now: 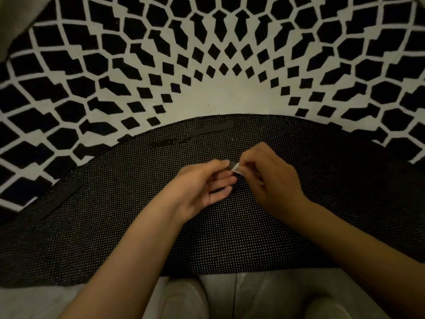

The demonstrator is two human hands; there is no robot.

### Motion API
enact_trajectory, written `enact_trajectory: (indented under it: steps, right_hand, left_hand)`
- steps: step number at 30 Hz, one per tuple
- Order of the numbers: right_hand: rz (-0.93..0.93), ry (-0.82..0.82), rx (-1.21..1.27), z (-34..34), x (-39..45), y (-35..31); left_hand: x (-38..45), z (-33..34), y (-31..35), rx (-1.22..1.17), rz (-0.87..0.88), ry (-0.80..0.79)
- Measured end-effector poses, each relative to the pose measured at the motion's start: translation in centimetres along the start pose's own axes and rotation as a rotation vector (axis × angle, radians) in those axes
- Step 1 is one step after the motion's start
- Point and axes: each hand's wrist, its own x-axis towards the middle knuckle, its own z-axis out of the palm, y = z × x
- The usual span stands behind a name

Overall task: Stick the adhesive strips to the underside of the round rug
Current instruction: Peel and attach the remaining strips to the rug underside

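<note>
**Two hands work a small strip above the folded-back underside of a round rug**

Seen from a head camera looking down, a round rug [207, 54] with a black-and-white pattern of diamond and hexagon shapes fills the upper part of the view. Its near edge is folded back toward the person, showing the underside [115, 226], a dark backing covered in fine pale dots.

Both bare hands meet over the middle of this backing. The left hand [207, 183] lies palm up, its fingers loosely extended, with thumb and forefinger closed on one end of a small adhesive strip [234, 167]. The right hand [271, 178] has its fingers curled, pinching the other end, where a pale, thin layer shows at the fingertips. Whether the strip touches the backing cannot be told.

Three dark strips already lie flat on the underside: one near the far fold [210, 128], a fainter one just to its left [162, 143], and one at the left edge [58, 201], running diagonally.

At the bottom, pale trouser knees [181, 295] and a light floor [34, 302] show.
</note>
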Motion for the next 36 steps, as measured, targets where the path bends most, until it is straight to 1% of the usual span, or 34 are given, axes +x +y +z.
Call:
enact_trajectory:
  steps: [2, 4, 6, 7, 8, 9, 11, 13, 16, 18, 20, 23, 25, 28, 30, 33, 36]
  right_hand:
    - [0.221, 0.032, 0.219, -0.4, 0.0, -0.4]
    - [0.535, 0.073, 0.454, -1.3, 0.6, -0.6]
    - [0.849, 0.042, 0.723, -2.3, 1.3, -0.2]
    - [0.946, 0.017, 0.897, -2.5, 1.6, -0.1]
    - [0.996, 0.016, 1.062, -2.7, 1.9, 0.0]
    - [1.012, 0.018, 1.183, -2.7, 2.1, 0.0]
    - [1.023, 0.009, 1.267, -2.4, 2.4, -0.1]
    - [1.06, 0.039, 1.226, -2.5, 2.5, 0.7]
    - [1.134, 0.166, 1.178, -3.4, 2.4, 3.3]
    - [1.178, 0.179, 1.065, -3.6, 2.2, 4.3]
    - [1.196, 0.146, 1.004, -3.1, 2.0, 4.3]
    - [1.219, 0.111, 1.142, -1.9, 2.3, 2.7]
    - [1.22, 0.054, 1.191, -1.6, 2.5, 1.7]
    - [1.159, -0.026, 1.061, -1.5, 2.6, 0.9]
    - [1.127, -0.05, 1.012, -1.5, 2.7, 0.5]
    - [1.125, -0.067, 1.004, -1.7, 3.1, -0.2]
    - [1.108, -0.072, 1.049, -2.9, 3.7, -1.3]
  left_hand:
    - [0.5, -0.5, -0.1, 0.007, 0.049, 0.115]
    - [0.9, -1.7, -0.1, -0.006, 0.11, 0.214]
    - [0.9, -2.6, -0.2, 0.006, 0.156, 0.246]
    - [0.9, -2.7, -0.3, 0.026, 0.17, 0.247]
    - [0.9, -2.6, -0.4, 0.044, 0.18, 0.248]
    - [1.0, -2.3, -0.5, 0.045, 0.19, 0.262]
    - [1.1, -2.2, -0.4, -0.036, 0.205, 0.344]
    - [1.2, -3.1, -0.3, -0.158, 0.226, 0.469]
    - [0.7, -5.5, -0.4, -0.283, 0.291, 0.61]
    - [0.2, -6.8, -0.6, -0.278, 0.356, 0.663]
    - [-0.2, -6.8, -0.8, -0.207, 0.415, 0.628]
    - [-0.5, -5.1, -0.9, -0.156, 0.447, 0.525]
    - [-0.6, -4.1, -0.9, -0.14, 0.461, 0.503]
    - [-0.6, -3.5, -0.6, -0.152, 0.473, 0.449]
    - [-0.9, -3.2, -0.5, -0.142, 0.467, 0.43]
    - [-1.6, -2.6, 0.4, -0.15, 0.473, 0.389]
    - [-3.1, -1.7, 2.0, -0.16, 0.496, 0.339]
